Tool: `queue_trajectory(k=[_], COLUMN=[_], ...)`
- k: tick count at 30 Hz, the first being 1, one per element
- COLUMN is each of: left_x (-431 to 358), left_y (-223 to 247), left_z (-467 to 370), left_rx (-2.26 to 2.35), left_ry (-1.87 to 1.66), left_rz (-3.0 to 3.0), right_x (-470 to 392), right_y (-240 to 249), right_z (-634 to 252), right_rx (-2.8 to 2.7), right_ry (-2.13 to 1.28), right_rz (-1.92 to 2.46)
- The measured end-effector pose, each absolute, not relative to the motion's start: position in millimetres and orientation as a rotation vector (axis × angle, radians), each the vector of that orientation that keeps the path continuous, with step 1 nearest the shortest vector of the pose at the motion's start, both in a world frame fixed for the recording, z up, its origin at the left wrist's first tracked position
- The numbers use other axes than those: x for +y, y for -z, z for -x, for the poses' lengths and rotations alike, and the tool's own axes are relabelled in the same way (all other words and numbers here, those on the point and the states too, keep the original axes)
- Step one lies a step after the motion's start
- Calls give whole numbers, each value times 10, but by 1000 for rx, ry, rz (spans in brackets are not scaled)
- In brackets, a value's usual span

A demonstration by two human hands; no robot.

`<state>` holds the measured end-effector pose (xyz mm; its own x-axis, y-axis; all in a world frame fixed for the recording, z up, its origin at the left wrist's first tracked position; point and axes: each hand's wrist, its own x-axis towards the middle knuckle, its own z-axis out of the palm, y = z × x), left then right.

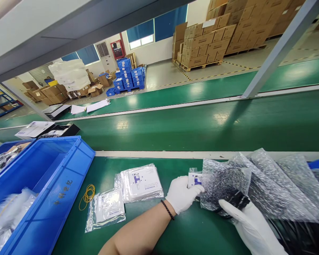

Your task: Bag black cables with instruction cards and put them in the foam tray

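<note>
The left hand (183, 195) pinches a small printed packet (195, 179) against the left edge of a bubble-wrap bag (223, 175); the right hand (248, 221) lays its thumb by a black bundle (238, 200), fingers hidden, so its grip cannot be told; a light, flat hold should avoid creases; more bags (279, 191) crowd the right; bare table (206, 232) lies nearer the person.
</note>
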<state>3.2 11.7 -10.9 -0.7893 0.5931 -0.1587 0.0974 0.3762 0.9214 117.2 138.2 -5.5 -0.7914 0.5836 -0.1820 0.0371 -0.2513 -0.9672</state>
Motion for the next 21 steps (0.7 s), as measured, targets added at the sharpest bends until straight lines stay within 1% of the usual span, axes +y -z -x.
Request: queue_trajectory(k=[21], left_x=[119], left_y=[133], left_z=[-32], left_rx=[2155], left_ry=[-1416], left_rz=[-599], right_x=[1390], right_y=[55], right_z=[-1181], right_rx=[-1660], right_ry=[-2093], right_rz=[766])
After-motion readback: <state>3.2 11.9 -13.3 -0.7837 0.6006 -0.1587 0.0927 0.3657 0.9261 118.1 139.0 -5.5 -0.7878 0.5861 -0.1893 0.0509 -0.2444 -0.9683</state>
